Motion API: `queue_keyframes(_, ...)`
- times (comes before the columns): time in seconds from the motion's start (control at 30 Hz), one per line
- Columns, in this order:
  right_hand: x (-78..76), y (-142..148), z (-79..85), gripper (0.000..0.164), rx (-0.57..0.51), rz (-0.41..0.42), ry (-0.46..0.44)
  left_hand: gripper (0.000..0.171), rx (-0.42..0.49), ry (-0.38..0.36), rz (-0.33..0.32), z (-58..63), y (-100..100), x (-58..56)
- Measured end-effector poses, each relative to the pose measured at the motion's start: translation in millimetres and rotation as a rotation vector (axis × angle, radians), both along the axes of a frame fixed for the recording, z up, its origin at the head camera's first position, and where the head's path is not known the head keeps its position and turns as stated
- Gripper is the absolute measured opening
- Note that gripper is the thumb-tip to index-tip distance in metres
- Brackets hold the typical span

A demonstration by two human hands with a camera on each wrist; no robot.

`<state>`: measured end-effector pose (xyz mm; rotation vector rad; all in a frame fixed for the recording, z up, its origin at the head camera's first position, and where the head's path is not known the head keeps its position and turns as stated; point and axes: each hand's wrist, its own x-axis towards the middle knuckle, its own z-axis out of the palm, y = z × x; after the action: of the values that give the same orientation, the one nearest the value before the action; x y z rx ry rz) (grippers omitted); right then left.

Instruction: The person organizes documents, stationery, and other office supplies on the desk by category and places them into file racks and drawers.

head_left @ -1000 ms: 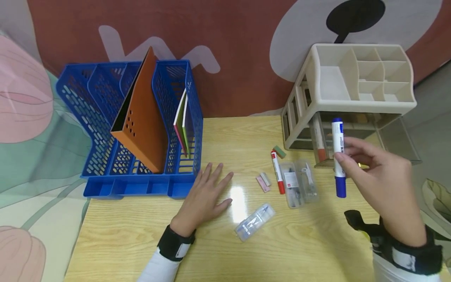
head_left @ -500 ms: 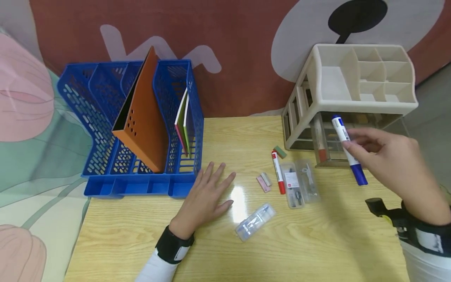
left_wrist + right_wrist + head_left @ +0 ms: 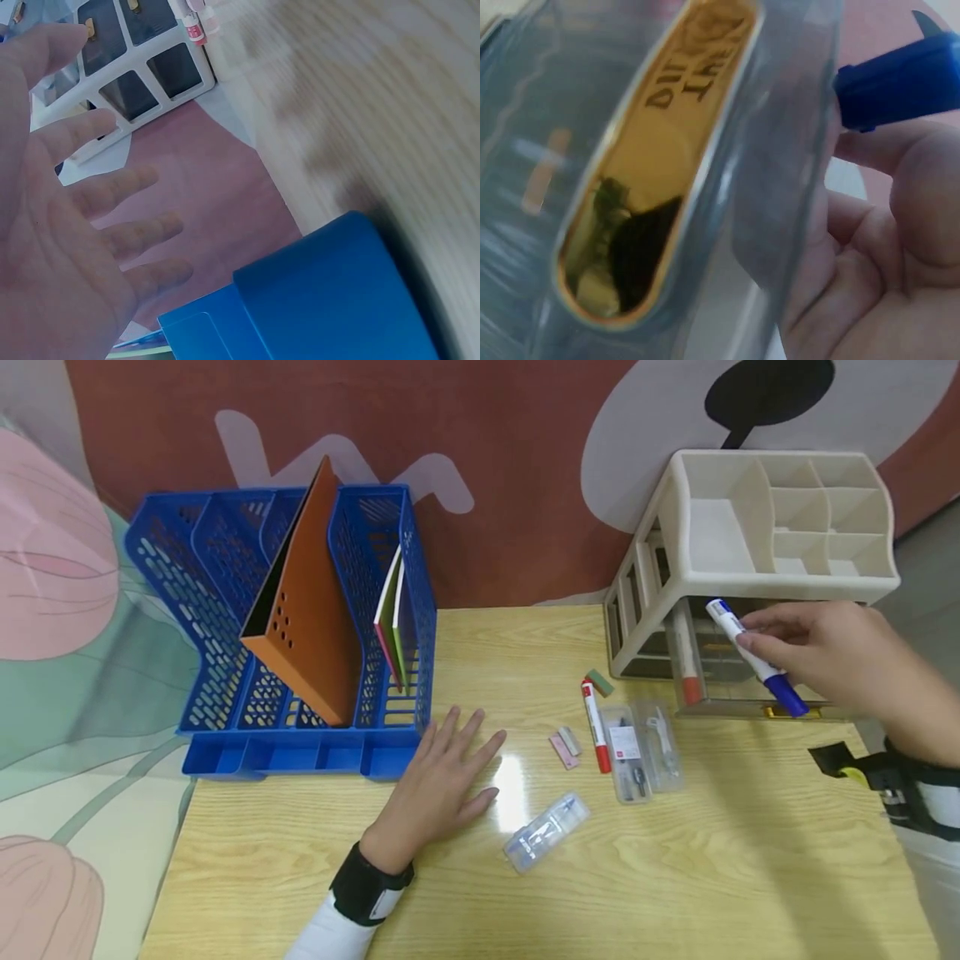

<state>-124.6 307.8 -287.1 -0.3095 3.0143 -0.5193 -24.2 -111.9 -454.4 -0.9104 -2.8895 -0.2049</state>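
My right hand (image 3: 843,639) pinches a white marker (image 3: 742,639) with a blue cap between thumb and fingers. The marker slants over the pulled-out clear drawer (image 3: 723,704) of the cream desk organizer (image 3: 712,587). Inside that drawer, at its left side, lies a red-and-white marker (image 3: 686,660). In the right wrist view, the blue cap (image 3: 900,82) shows behind the drawer wall, close to its gold handle (image 3: 649,172). My left hand (image 3: 435,785) rests on the table with fingers spread, near the front right corner of the blue file rack (image 3: 300,752).
On the wooden table lie a red marker (image 3: 596,727), a green eraser (image 3: 599,682), pink and white erasers (image 3: 562,750), an opened clear case (image 3: 628,756) with small tools, and a clear plastic box (image 3: 546,832). An orange folder (image 3: 311,610) and thin booklets (image 3: 392,627) stand in the rack.
My right hand has moved right and back over the drawer, tipping the marker from near upright to a slant. My left hand stays in place.
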Motion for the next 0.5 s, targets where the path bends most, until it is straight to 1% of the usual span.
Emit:
queue_keyframes(0.13, -11.3, 3.4, -2.9, 0.038, -0.031, 0.005, -0.098, 0.072, -0.002, -0.009, 0.001, 1.4, 0.4, 0.5)
queue_keyframes(0.23, -18.0, 4.4, -5.7, 0.038, -0.026, 0.004, -0.11, 0.072, -0.001, -0.007, 0.0, 1.2, 0.9, 1.2)
queue_keyframes(0.4, -24.1, 2.3, -10.3, 0.031, 0.038, 0.037, -0.014, 0.072, 0.007, 0.004, -0.012, -0.8, 2.0, 2.0)
queue_keyframes(0.5, -24.9, -1.8, -13.2, 0.027, 0.043, 0.056, 0.032, 0.071, 0.007, -0.002, -0.012, -1.1, 2.6, 2.5)
